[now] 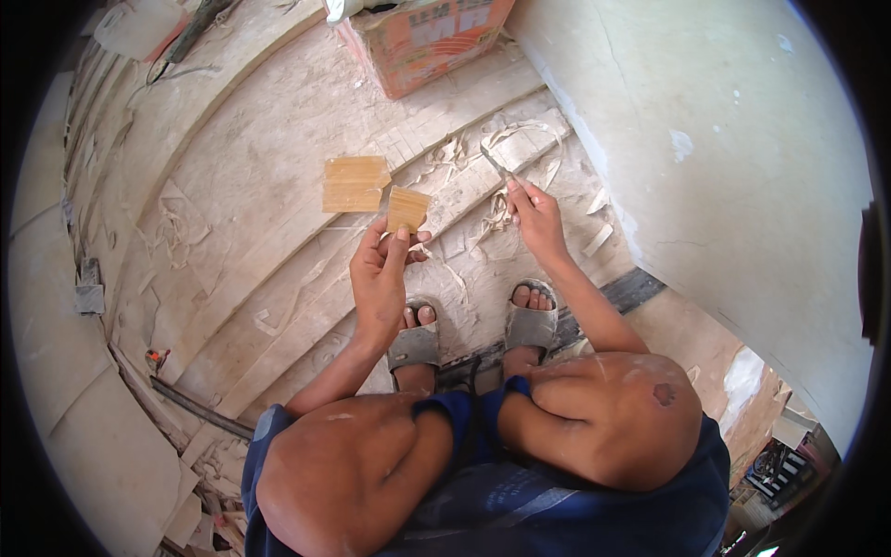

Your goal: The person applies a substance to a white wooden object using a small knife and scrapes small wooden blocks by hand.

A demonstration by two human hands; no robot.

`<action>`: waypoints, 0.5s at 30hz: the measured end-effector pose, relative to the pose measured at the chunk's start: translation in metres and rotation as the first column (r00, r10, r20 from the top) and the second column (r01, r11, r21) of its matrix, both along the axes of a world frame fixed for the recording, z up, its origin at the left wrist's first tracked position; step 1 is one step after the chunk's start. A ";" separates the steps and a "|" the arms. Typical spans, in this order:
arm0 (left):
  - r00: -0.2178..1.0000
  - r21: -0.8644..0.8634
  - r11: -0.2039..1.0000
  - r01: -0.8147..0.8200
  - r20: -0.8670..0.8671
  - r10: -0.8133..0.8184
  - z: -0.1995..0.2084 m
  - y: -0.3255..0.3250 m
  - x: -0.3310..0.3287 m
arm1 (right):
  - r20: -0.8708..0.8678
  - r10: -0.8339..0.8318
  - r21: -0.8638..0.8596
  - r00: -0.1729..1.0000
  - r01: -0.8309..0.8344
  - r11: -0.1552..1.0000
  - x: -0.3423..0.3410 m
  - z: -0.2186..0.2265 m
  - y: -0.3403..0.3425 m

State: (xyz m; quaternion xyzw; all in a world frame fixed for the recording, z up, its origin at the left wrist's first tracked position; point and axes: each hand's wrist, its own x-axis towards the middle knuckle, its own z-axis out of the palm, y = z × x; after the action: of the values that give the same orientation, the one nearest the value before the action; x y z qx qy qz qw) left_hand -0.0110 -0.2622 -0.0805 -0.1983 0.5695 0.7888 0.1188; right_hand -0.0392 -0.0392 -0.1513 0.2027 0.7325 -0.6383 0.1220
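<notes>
My left hand (379, 269) is closed, pinching a small yellowish-brown piece of wood veneer (408, 210) between thumb and fingers. A larger veneer piece (356, 184) with the same striped grain shows just beyond it, to the left; I cannot tell whether the two touch. Off to the right, my right hand (535, 219) grips a thin, dark, narrow-bladed knife (496, 161), its tip pointing away and to the left. The blade is apart from the veneer. Close to the knife, a pale thin strip (529, 126) curls over a plank.
Long wooden planks (269, 269) cross the dusty floor, with shavings scattered among them. An orange and white cardboard box (422, 46) stands at the far side. A pale wall (705, 148) rises on the right. My sandalled feet (416, 343) are below my hands.
</notes>
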 end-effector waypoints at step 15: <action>0.995 -0.036 0.995 0.090 0.057 -0.087 -0.009 0.000 -0.011 | -0.092 -0.155 -0.155 0.984 0.139 0.978 -0.008 -0.065 0.026</action>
State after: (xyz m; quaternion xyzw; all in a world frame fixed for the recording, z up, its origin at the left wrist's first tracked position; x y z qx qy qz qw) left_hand -0.0221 -0.2626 -0.0895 -0.1968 0.5895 0.7658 0.1653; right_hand -0.0469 -0.0130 -0.2163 0.2133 0.6714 -0.7079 0.0508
